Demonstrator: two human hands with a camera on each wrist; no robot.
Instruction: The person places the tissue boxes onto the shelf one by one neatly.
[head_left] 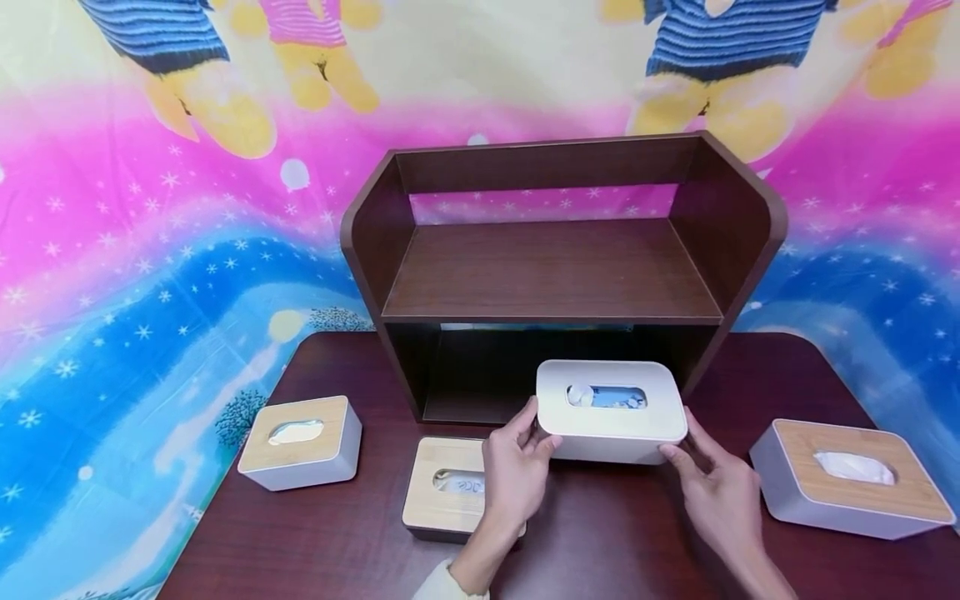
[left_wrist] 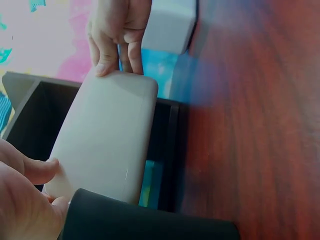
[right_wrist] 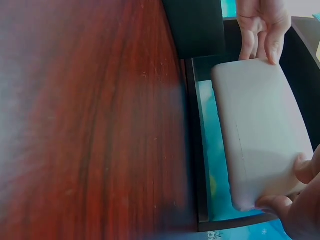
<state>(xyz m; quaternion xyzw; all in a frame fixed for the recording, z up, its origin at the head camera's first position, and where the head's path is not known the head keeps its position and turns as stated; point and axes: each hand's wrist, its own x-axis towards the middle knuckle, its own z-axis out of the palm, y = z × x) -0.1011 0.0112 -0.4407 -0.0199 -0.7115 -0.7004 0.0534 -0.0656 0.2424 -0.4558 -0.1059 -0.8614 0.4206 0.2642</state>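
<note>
Pinching opposite ends of a white, rounded rectangular tissue box (head_left: 611, 423), thumbs in front, the left hand (head_left: 516, 471) and right hand (head_left: 722, 493) hold it before the lower opening of a dark-brown wooden shelf (head_left: 555, 271); even pressure should keep it level.

Pale box (right_wrist: 262, 132), left hand (right_wrist: 263, 27) and right hand (right_wrist: 306, 207) gripping its ends, dark shelf (right_wrist: 301, 75), reddish tabletop (right_wrist: 100, 120)

1. Red-brown wood-grain table (head_left: 607, 542), four items directly on it.
2. Rear: dark-brown two-tier wooden shelf (head_left: 555, 271).
3. Left: tan-topped white rectangular box (head_left: 300, 446).
4. Front of shelf: pale-topped dark-sided box (head_left: 442, 507).
5. Right: longer tan-topped white box (head_left: 847, 487).
</note>
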